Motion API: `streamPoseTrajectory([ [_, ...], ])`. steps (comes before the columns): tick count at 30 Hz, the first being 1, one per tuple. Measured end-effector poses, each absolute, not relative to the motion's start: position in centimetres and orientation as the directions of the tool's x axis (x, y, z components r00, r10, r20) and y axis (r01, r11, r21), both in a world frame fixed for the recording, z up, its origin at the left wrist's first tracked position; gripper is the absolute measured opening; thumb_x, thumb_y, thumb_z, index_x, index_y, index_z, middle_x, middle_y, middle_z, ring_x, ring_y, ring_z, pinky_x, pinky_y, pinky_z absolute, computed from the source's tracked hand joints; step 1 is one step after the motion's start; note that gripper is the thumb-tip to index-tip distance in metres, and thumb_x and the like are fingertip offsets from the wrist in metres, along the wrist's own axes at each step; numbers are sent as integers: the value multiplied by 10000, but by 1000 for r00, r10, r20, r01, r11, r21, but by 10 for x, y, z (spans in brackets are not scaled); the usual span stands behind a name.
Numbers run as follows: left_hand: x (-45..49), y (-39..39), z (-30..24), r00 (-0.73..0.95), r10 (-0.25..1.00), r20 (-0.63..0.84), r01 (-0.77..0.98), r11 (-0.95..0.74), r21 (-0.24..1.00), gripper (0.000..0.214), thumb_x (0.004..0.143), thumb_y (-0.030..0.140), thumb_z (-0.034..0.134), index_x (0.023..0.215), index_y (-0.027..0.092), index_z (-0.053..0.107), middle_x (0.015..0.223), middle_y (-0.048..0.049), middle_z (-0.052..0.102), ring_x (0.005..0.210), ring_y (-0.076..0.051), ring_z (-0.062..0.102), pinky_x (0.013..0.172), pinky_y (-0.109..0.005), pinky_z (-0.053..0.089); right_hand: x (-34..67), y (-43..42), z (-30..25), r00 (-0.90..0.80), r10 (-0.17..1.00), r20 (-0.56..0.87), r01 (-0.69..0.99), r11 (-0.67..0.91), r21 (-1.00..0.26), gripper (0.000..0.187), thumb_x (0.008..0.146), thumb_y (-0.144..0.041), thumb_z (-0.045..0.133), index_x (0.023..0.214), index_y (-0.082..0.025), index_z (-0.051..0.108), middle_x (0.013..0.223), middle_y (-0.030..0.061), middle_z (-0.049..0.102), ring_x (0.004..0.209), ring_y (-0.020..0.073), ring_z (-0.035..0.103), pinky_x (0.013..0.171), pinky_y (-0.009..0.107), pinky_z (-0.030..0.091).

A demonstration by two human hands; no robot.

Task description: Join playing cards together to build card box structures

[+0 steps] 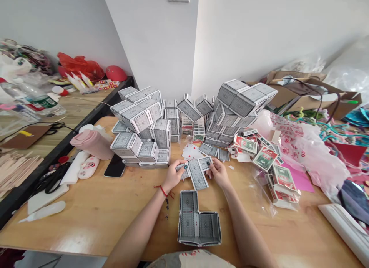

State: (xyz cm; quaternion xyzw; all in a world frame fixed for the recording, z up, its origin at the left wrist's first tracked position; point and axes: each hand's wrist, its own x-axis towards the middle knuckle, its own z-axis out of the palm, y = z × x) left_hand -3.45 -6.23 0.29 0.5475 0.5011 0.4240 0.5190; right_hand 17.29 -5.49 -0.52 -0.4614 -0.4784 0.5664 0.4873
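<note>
Between my two hands is a piece of joined playing cards (198,175) with grey patterned backs, held just above the table. My left hand (174,176) pinches its left end, thumb on top. At its upper right end, my right hand (217,171) closes on another card of the piece. Nearer my body lies an L-shaped open box made of cards (188,216), its hollow side up. Just beyond my hands are loose cards (190,151) with red diamonds face up, and grey-backed cards (213,149) beside them.
Stacks of card blocks stand at the left (141,118) and right (239,99). Torn card packs (265,158) and a plastic bag (305,145) lie to the right. A phone (114,166), scissors (54,177) and a pink roll (92,143) are at the left.
</note>
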Motion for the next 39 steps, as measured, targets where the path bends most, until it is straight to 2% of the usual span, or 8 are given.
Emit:
streamPoseTrajectory([
  [9,-34,-62,6,155,986,-59,103,43,994,238,732,298,529,924,160,552,949,-61,565,649,-120,556,321,-139,427,170,-55,-3,-158,981,-115,-79,-129,-989,313,705,-489,551,725,-185,476,453,-56,510,304,68,389,301,181,281],
  [15,-33,-63,6,155,983,-94,118,76,990,201,737,284,519,897,164,533,892,-43,563,535,-86,532,346,-170,421,167,-60,1,-202,975,-93,-4,-96,-995,330,724,-489,530,633,-176,474,424,-51,480,334,62,365,340,179,281],
  [19,-32,-60,9,99,995,0,160,-16,987,139,734,233,532,857,167,529,888,-45,574,807,-155,579,652,-261,500,168,-61,1,-239,964,-115,-10,-121,-993,340,732,-490,519,620,-174,462,401,-52,474,324,56,348,339,174,257],
  [23,-29,-56,9,30,997,67,169,-71,983,282,713,257,583,973,178,508,1028,-56,556,963,-162,533,863,-314,420,168,-60,-1,-207,971,-115,-107,-140,-984,329,735,-477,524,626,-175,451,398,-51,484,290,49,315,305,172,213],
  [25,-27,-56,8,-46,996,81,180,-71,981,286,710,293,589,957,174,509,1000,-54,558,913,-153,540,826,-301,435,168,-61,-1,-180,978,-107,-153,-135,-979,313,741,-462,525,640,-176,450,409,-51,494,285,48,316,299,170,212],
  [30,-17,-55,9,-132,991,6,211,22,977,355,725,400,544,1001,189,471,912,-39,531,661,-123,530,523,-238,446,167,-65,2,-171,981,-93,-203,-128,-971,293,740,-465,528,725,-185,443,486,-37,558,310,71,427,315,180,294],
  [35,-9,-50,13,-114,987,116,353,-69,933,507,590,370,685,988,189,429,982,-39,507,901,-181,507,780,-300,410,166,-65,2,-233,963,-134,-155,-173,-973,332,734,-506,513,782,-200,393,453,-54,543,282,84,428,293,183,299],
  [39,-7,-48,11,-92,990,103,368,-62,928,514,599,372,675,989,187,395,967,-39,498,902,-180,499,788,-303,393,163,-64,1,-168,979,-119,-91,-136,-987,312,779,-511,442,755,-212,352,388,-105,429,261,50,320,281,154,227],
])
